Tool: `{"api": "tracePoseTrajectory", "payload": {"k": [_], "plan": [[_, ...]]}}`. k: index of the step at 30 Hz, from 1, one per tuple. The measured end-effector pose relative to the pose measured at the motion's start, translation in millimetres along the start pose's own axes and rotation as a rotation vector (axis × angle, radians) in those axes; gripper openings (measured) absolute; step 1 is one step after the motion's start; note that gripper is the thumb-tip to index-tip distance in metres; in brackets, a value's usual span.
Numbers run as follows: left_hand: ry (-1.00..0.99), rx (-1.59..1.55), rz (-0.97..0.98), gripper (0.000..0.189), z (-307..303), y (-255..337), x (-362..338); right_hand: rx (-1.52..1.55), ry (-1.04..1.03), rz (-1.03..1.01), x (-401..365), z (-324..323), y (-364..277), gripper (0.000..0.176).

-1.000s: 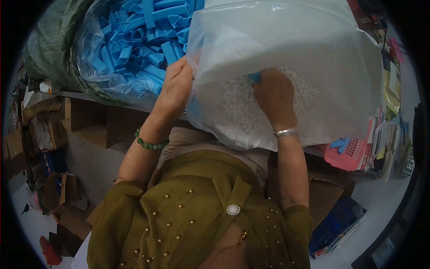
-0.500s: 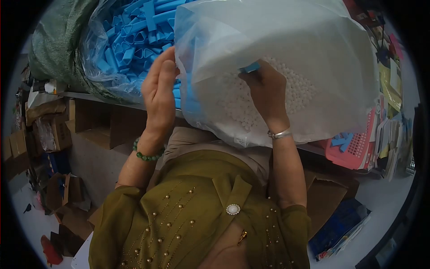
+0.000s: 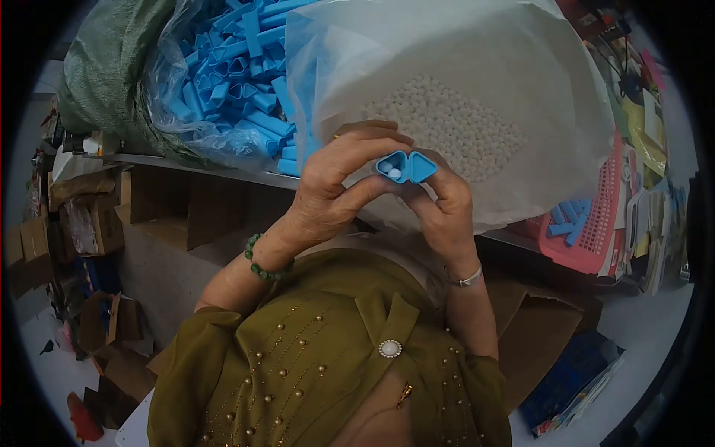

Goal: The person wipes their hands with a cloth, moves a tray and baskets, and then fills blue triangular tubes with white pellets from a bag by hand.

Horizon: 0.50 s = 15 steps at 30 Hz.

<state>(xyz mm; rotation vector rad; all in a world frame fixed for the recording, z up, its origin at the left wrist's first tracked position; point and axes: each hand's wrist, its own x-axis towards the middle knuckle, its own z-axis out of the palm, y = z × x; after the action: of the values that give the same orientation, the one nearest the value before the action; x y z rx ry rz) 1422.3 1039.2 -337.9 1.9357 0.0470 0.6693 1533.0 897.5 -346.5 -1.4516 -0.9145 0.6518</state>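
Note:
Both of my hands meet in front of a white plastic bag that holds many small white balls. Between them is a blue triangular tube box with its mouth facing up. Its hinged lid stands open toward the right, and a few white balls show inside. My left hand has its fingers and thumb closed around the tube. My right hand is closed at the lid side, its fingers partly hidden behind the lid.
Many blue triangular tubes lie in a clear bag inside a green woven sack at the left. A pink basket with blue tubes stands at the right. Cardboard boxes are below the table edge.
My right hand has come out of the white ball pile toward me with the blue tube. My left hand has moved right, from the bag's edge onto the tube. The open lid now shows.

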Motion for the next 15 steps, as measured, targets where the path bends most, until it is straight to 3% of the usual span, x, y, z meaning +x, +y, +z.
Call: {"api": "tracePoseTrajectory", "payload": {"k": [2, 4, 7, 10, 12, 15], "plan": [[-0.015, -0.012, -0.009, 0.037, 1.6, 2.6, -0.1, 0.073, -0.044, 0.024, -5.3, -5.8, 2.3, 0.03], [-0.033, -0.026, -0.02, 0.036, 2.3, 6.9, -0.7, 0.847, -0.077, 0.301, -12.2, -8.8, 8.4, 0.037], [-0.112, -0.006, -0.064, 0.035, 0.7, 15.2, 2.3, 0.922, -0.115, 0.32, -9.8, -4.8, -0.6, 0.047], [-0.142, 0.022, -0.064, 0.032, 1.2, 16.9, 3.7, 0.853, -0.141, 0.329, -7.3, -0.7, -9.8, 0.044], [-0.148, 0.153, 0.08, 0.03, 4.4, 15.0, 2.4, 0.805, -0.089, 0.34, -9.5, 7.7, -14.1, 0.042], [-0.102, 0.091, 0.051, 0.031, 7.1, 17.3, -1.7, 0.743, -0.017, 0.374, -11.8, 19.0, -23.1, 0.039]]}}
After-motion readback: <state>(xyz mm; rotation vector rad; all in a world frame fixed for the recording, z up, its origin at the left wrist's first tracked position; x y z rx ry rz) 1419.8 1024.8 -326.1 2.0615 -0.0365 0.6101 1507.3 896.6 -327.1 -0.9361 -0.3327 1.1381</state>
